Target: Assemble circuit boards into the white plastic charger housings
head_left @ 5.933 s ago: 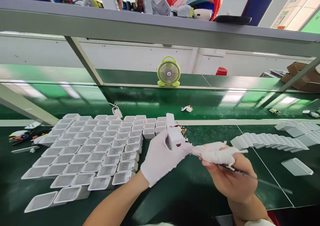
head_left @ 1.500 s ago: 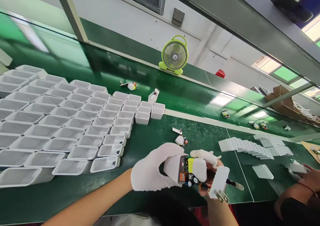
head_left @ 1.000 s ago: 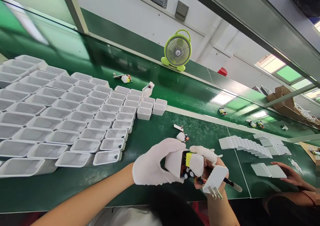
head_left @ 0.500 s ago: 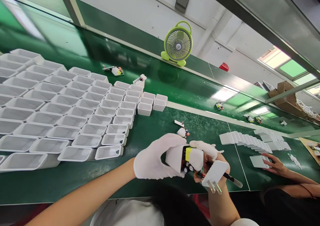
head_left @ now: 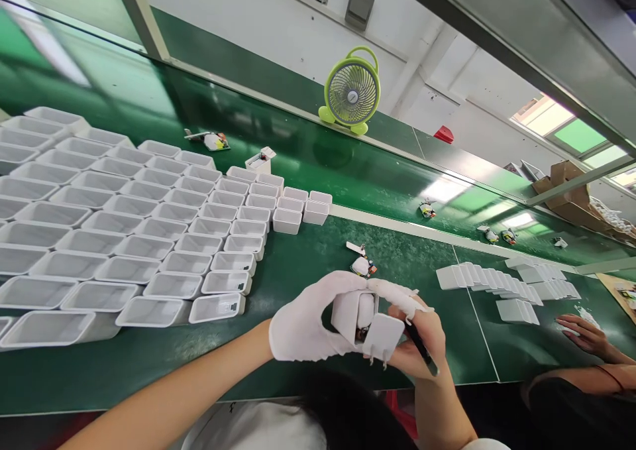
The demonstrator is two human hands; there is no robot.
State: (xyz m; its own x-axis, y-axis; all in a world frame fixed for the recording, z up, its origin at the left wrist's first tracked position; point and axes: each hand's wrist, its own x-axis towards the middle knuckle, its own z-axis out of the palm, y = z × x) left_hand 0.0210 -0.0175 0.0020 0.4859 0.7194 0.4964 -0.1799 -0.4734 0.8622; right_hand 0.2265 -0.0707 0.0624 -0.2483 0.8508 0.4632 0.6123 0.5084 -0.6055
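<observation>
My left hand (head_left: 311, 317), in a white glove, is wrapped around a white plastic housing (head_left: 344, 314). A white battery-like block (head_left: 366, 309) sits mostly inside its open end. A white cover plate (head_left: 385, 336) with plug prongs stands tilted at that opening. My right hand (head_left: 420, 334), with white coverings on some fingers, presses the block and plate against the housing. A slim black tool (head_left: 422, 348), perhaps tweezers, is tucked in the same hand. Just beyond my hands lies another plug-and-block assembly (head_left: 362, 261) on the green bench.
Rows of open white housings (head_left: 146, 248) fill the left side. A green fan (head_left: 352, 92) stands behind the conveyor belt (head_left: 387, 171), which carries several assemblies. At right, a co-worker's hand (head_left: 583, 334) is near stacked white housings (head_left: 489, 281).
The block has gone deeper into the housing, and the plug plate has come left, close to the opening. Assemblies on the belt have shifted left. The co-worker's hand has left a housing and moved right.
</observation>
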